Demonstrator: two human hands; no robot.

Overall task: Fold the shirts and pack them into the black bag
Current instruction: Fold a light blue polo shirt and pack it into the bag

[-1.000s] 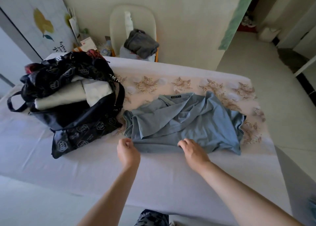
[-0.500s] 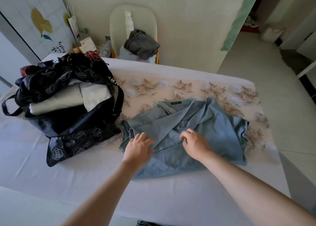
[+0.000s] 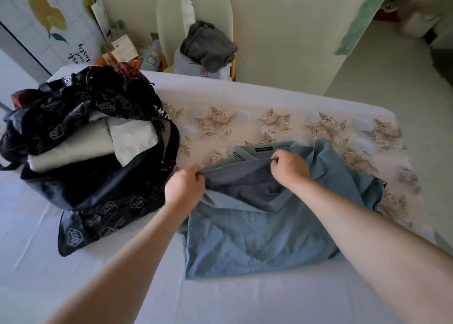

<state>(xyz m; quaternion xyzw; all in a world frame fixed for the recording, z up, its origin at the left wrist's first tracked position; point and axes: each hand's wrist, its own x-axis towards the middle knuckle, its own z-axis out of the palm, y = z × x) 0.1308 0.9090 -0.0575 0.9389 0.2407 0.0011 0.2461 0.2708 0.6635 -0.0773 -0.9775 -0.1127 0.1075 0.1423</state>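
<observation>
A blue-grey polo shirt (image 3: pixel 247 235) lies partly folded on the bed, its collar with a dark label toward the far side. My left hand (image 3: pixel 185 189) pinches a fold of the shirt at its left edge. My right hand (image 3: pixel 289 167) grips the same raised fold near the collar. The stretch of cloth between both hands is lifted off the bed. The black bag (image 3: pixel 81 167) with a white crown print stands open to the left of the shirt, touching it. Folded white shirts (image 3: pixel 98 144) lie inside the bag.
The bed has a white sheet (image 3: pixel 73 274) and a floral cloth (image 3: pixel 282 125) at the far side. Behind the bed, a pale chair (image 3: pixel 169 19) carries a grey garment (image 3: pixel 208 45). Boxes and paper bags sit at the back left. Tiled floor lies to the right.
Both hands left the near hem, moved up onto the shirt's middle, and now pinch and lift a fold near the collar. The shirt's lower part now lies flatter toward me.
</observation>
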